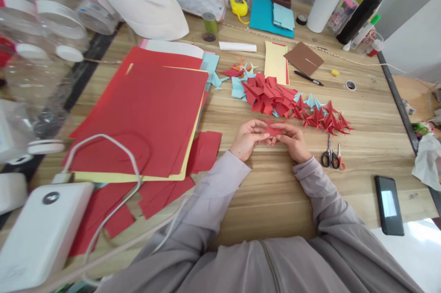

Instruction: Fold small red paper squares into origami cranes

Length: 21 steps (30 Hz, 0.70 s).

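At the centre of the frame, a small folded piece of thin red paper [274, 131] is held just above the wooden worktop [262, 192]. The left hand [248, 139] has its grip pinching the paper's left side between thumb and fingers; the right hand [292, 140] pinches its right side likewise. Uneven pressure or a pull from both sides could skew a crease or tear the sheet. Just beyond the fingertips, at centre right, lies a loose heap of red folded-paper pieces [265, 93]; a forward nudge could crush or scatter them. At lower right, a dark rectangular smartphone [389, 203] lies near the worktop's edge, where a swinging right elbow might knock it off.
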### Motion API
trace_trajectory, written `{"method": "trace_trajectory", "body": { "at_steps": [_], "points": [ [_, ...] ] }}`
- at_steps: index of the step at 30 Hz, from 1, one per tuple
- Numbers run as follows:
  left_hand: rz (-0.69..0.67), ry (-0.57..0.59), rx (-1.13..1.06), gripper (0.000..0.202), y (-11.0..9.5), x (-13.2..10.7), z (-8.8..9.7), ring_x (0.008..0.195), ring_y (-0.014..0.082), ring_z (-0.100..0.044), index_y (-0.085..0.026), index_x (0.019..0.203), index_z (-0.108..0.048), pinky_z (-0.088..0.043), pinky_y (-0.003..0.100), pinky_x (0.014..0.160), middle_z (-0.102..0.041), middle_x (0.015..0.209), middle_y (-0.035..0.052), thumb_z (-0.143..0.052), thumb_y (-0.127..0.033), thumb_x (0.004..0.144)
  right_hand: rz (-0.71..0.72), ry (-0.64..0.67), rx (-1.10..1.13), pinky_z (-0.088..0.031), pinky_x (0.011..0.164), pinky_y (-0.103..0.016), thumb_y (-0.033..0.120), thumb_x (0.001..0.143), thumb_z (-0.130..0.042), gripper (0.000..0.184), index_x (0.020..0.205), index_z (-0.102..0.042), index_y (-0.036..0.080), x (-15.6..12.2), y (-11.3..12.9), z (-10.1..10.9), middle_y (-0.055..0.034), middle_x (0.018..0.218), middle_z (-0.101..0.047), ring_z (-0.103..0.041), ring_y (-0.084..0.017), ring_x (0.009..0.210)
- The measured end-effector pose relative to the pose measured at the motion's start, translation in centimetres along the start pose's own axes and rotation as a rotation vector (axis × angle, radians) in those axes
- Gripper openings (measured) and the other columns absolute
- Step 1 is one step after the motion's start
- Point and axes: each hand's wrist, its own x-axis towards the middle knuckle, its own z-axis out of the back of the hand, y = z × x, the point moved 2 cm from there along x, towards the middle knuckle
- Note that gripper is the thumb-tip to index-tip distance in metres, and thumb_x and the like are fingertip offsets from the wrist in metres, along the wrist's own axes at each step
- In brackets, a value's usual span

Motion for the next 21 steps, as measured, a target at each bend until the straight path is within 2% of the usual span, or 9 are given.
{"method": "trace_trajectory", "body": {
  "at_steps": [8, 21],
  "points": [
    [-0.021, -0.031, 0.025, 0.039, 0.1, -0.07, 0.05, 0.049, 0.0153, -0.063, -0.013, 0.085, -0.054, -0.05, 0.029, 0.054, -0.067, 0.058, 0.0013, -0.079, -0.018, 0.055, 0.046, 0.023, 0.037, -0.05, 0.065, -0.028, 0.019, 0.076, -0.063, 0.027, 0.103, -0.068, 0.017, -0.08, 0.04, 0.14, -0.0007, 0.068, -0.07, -0.063, -0.013, 0.062],
    [-0.037, -0.011, 0.027, 0.036, 0.45, 0.16, -0.01, 0.05, 0.0153, -0.064, -0.014, 0.084, -0.054, -0.051, 0.028, 0.055, -0.066, 0.057, -0.0002, -0.077, -0.027, 0.06, -0.016, -0.073, -0.036, -0.049, 0.061, -0.028, 0.025, 0.074, -0.067, 0.024, 0.096, -0.067, 0.017, 0.14, -0.41, 0.38, 0.002, 0.061, -0.066, -0.059, -0.012, 0.056]
  ]
}}
